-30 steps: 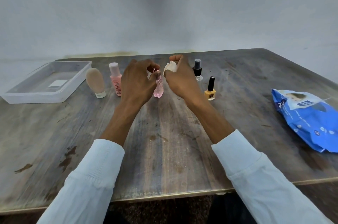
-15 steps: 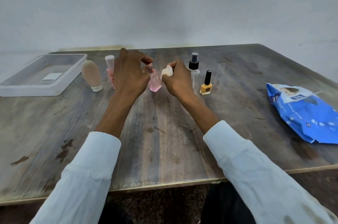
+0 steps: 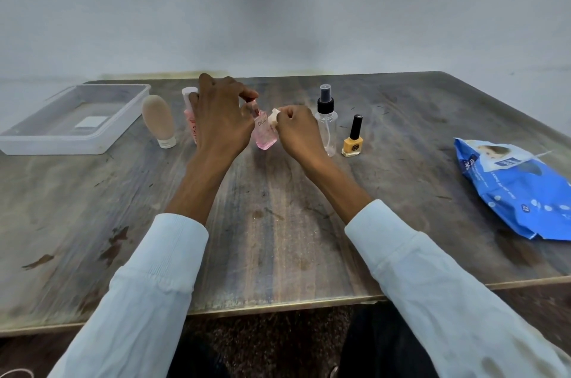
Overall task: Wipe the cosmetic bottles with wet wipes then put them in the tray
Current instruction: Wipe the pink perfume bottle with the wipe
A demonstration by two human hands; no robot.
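My left hand (image 3: 221,118) pinches the top of a small clear pink bottle (image 3: 265,133), which stands on the wooden table (image 3: 278,223). My right hand (image 3: 298,132) grips a bunched white wet wipe (image 3: 273,116) and holds it against the bottle's right side. Left of my hands stand a beige tube (image 3: 158,119) and a pink bottle with a pale cap (image 3: 189,109), partly hidden by my left hand. To the right stand a clear spray bottle with a black pump (image 3: 327,118) and a yellow nail polish (image 3: 353,140). The clear plastic tray (image 3: 102,143) lies at the far left.
A blue wet wipes pack (image 3: 519,189) lies at the right edge of the table. A pale wall rises behind the table's far edge. My white sleeves reach over the near edge.
The pink bottle has come down from a tilted hold in the air and now stands on the table. My right hand with the wipe has dropped from above the bottle to its side.
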